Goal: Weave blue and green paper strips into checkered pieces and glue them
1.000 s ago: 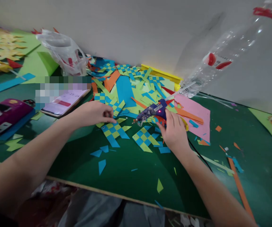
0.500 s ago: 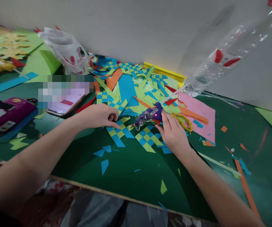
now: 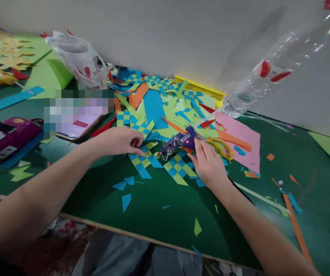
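Observation:
My right hand (image 3: 209, 163) is wrapped round the handle of a blue glue gun (image 3: 186, 137), whose nozzle points left and down. The nozzle is over the right part of a blue and green woven paper piece (image 3: 143, 163). At that piece's upper left edge is my left hand (image 3: 121, 142), its fingers curled and its thumb on the paper; whether it pinches anything is hidden. A second woven piece (image 3: 179, 168) lies flat below the glue gun. Yellow-handled scissors (image 3: 221, 147) rest just behind my right hand.
Woven pieces and paper strips (image 3: 155, 109) are heaped at the back. A phone (image 3: 80, 124), a purple power strip (image 3: 11, 138) and a plastic bag (image 3: 80, 61) are at left. Right of the heap, a clear bottle (image 3: 268, 73) leans by pink paper (image 3: 247, 134). Scraps dot the green table (image 3: 165, 226).
The glue gun and my right hand have moved slightly left, bringing the nozzle closer to the left woven piece. My left hand has hardly moved.

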`<state>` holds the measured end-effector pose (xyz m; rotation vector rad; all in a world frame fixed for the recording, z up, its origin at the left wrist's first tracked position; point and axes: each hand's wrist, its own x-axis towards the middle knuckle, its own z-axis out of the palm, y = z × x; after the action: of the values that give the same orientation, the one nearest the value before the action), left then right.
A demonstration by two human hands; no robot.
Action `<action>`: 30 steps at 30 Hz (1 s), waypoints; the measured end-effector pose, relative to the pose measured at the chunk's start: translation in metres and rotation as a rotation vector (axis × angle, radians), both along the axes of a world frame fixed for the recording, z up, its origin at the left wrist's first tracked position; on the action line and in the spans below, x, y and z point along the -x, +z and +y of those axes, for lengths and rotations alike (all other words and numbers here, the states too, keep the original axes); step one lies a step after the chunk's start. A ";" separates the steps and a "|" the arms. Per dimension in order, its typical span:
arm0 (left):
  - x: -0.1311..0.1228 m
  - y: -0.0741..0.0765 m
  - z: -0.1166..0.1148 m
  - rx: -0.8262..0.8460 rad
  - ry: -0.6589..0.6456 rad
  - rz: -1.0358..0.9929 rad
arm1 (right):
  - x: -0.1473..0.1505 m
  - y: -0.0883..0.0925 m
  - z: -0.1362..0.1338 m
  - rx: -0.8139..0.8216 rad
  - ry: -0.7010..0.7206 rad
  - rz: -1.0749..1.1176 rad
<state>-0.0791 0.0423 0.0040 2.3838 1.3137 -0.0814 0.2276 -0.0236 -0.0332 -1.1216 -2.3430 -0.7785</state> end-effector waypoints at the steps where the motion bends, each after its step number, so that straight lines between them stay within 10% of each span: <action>1: 0.000 0.000 0.000 -0.002 -0.003 -0.003 | -0.001 0.000 0.000 0.008 -0.004 0.003; 30: 0.001 -0.002 0.001 -0.022 -0.026 -0.025 | -0.004 -0.002 0.001 0.057 -0.009 0.005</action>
<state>-0.0805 0.0435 0.0015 2.4131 1.2789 -0.0453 0.2313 -0.0226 -0.0352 -1.1568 -2.3713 -0.7158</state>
